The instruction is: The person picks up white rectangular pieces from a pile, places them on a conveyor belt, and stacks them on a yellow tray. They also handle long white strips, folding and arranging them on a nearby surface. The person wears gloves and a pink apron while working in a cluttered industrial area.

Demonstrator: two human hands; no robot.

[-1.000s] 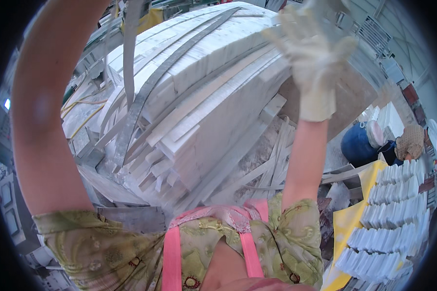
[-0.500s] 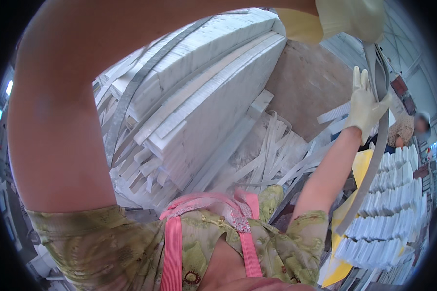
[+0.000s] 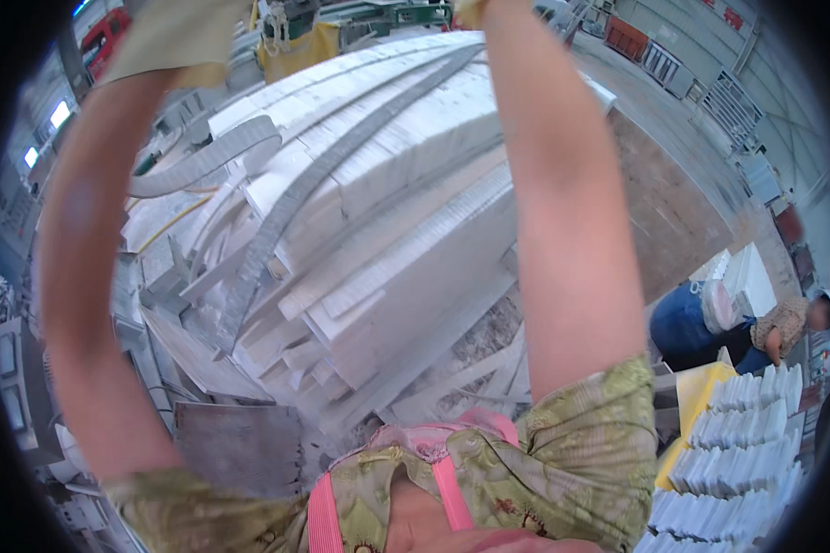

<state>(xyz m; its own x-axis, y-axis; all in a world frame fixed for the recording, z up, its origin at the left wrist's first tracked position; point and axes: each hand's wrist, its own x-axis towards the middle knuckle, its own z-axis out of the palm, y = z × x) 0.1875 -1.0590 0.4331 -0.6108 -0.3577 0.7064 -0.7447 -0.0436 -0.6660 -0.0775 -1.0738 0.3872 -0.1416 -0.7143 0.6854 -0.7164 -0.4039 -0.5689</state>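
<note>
A person's two arms rose from the lower part of the frame, in patterned green sleeves (image 3: 586, 433), with pink straps (image 3: 452, 493) over the chest. The left hand (image 3: 171, 41), in a cream glove, was at the upper left, cut off by the top edge; its fingers were out of sight, so whether it was grasping anything could not be told. Of the right hand (image 3: 470, 11), only a bit of yellowish glove showed at the top edge, just right of centre, and its state could not be told either.

Below the left glove, in the upper left, a curved grey strip (image 3: 207, 158) bowed near the forearm. A longer grey strip (image 3: 318, 175) lay across a large stack of white slabs (image 3: 415, 129) that filled the centre. Loose pale strips (image 3: 475, 378) lay below the stack, and a dull grey panel (image 3: 238, 447) was at lower left.

Right of the right arm was a brown surface (image 3: 673, 203). At the right, another person (image 3: 779, 327) was near a blue container (image 3: 681, 323). Rows of white pieces (image 3: 742, 442) stood at lower right, beside a yellow sheet (image 3: 692, 405).
</note>
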